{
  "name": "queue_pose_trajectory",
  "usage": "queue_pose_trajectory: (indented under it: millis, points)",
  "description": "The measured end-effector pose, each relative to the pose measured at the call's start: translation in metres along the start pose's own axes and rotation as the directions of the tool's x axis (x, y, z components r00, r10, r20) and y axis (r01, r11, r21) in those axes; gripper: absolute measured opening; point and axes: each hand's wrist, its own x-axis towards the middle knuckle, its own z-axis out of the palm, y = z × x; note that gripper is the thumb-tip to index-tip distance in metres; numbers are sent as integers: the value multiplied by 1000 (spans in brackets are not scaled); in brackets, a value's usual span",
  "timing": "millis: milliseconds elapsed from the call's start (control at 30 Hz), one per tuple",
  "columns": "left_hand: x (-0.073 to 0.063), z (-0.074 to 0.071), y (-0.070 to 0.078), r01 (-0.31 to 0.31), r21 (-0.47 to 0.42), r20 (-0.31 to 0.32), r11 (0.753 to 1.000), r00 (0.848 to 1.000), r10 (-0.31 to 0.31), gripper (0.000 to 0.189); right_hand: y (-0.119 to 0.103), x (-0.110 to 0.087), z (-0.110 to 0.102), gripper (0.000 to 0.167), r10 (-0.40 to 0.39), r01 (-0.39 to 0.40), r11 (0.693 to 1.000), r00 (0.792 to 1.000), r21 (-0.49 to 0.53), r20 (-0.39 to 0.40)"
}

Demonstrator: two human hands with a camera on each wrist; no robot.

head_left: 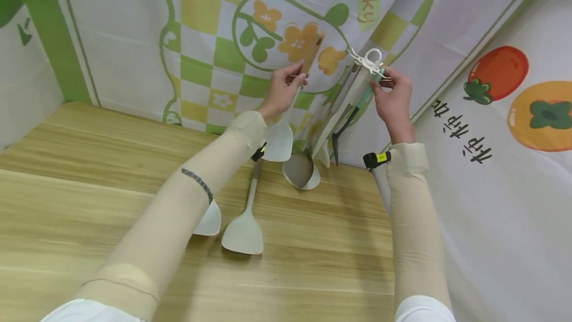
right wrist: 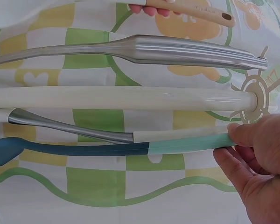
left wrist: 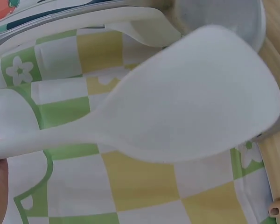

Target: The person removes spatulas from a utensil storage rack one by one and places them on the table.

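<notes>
My left hand [head_left: 282, 88] grips the wooden handle of a white spatula [head_left: 279, 140], its broad head hanging downward. That spatula head [left wrist: 186, 98] fills much of the left wrist view. A white utensil stand [head_left: 371, 61] with a ring of hooks on top rises at the back of the table. My right hand [head_left: 395, 101] pinches the top of the mint handle of a dark blue utensil [right wrist: 84, 148] beside the stand's pole [right wrist: 200, 98]. Its head is cut off in the right wrist view. A steel-handled utensil [right wrist: 177, 50] hangs from the stand's other side.
On the wooden table [head_left: 313, 262] lie a pale spatula [head_left: 243, 235] and another white utensil head [head_left: 210, 220], partly hidden by my left forearm. A ladle bowl [head_left: 298, 170] hangs low near the stand. Behind is a printed curtain [head_left: 196, 9].
</notes>
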Motion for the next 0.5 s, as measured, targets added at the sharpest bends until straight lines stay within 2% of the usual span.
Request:
queue_pose_trajectory:
  millis: [267, 500]
  points:
    - [-4, -15, 0, -21, -13, 11, 1000, 1000, 21, 40, -3, -1, -1, 29, 10, -10, 1000, 1000, 12, 13]
    - [-11, -30, 4, 11, -27, 16, 1000, 1000, -11, 38, -3, -2, -1, 28, 10, -10, 1000, 1000, 0, 12]
